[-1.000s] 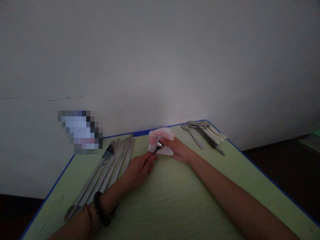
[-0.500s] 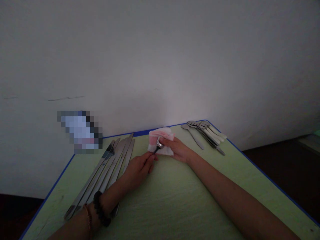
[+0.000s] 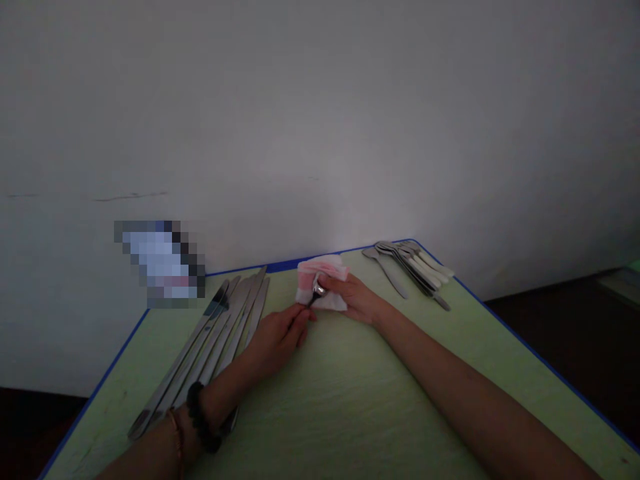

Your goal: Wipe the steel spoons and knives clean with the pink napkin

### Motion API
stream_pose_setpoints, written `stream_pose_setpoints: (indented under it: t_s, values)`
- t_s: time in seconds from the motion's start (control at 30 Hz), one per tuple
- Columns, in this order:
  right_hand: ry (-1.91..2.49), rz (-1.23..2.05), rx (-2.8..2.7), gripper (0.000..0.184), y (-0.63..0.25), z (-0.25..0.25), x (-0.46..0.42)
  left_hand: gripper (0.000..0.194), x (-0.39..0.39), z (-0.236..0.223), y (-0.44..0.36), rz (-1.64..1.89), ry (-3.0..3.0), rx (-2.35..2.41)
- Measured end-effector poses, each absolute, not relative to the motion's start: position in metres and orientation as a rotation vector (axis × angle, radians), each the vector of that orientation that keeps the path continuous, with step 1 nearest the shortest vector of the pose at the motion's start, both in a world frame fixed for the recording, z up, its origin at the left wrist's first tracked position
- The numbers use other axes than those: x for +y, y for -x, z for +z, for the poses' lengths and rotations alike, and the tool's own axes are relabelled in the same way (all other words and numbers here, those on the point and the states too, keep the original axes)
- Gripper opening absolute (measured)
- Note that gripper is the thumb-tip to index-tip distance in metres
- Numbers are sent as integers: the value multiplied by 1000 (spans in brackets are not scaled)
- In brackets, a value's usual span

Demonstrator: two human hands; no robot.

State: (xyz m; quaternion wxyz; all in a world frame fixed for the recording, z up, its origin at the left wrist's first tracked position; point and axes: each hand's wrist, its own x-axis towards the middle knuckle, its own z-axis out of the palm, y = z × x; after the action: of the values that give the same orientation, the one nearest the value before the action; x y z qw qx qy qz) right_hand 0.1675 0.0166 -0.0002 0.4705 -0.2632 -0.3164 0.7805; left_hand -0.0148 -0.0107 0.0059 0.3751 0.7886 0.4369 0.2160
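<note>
Over the far middle of the table, my left hand (image 3: pixel 286 333) pinches the handle of a metal spoon (image 3: pixel 319 289). The spoon's shiny bowl rests against a white and pink cloth (image 3: pixel 307 279). My right hand (image 3: pixel 357 299) is closed on the cloth from the right side, its thumb at the spoon's bowl. The fingers behind the cloth are hidden. Left of my left hand lie several long metal utensils (image 3: pixel 215 353), some with flat blades, partly covered by my forearm. A single spoon (image 3: pixel 387 272) lies apart to the right of the cloth.
The green table (image 3: pixel 360 407) has a blue edge and meets a pale wall (image 3: pixel 320 120). At the far right corner are a stack of spoons (image 3: pixel 407 265) and several white-handled utensils (image 3: pixel 434 268). A pixelated object (image 3: pixel 163 263) leans by the left edge.
</note>
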Motion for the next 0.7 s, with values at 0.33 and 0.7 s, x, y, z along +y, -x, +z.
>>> stream_pose_setpoints:
  t_s: [0.33,0.7]
  values:
    - [646,1901,-795,31,-168,-2,17,33,-11,7,14,554,-2014,1125]
    - [636,1906,-793,32,-167,-1,18,35,-11,7,14,535,-2030,1136]
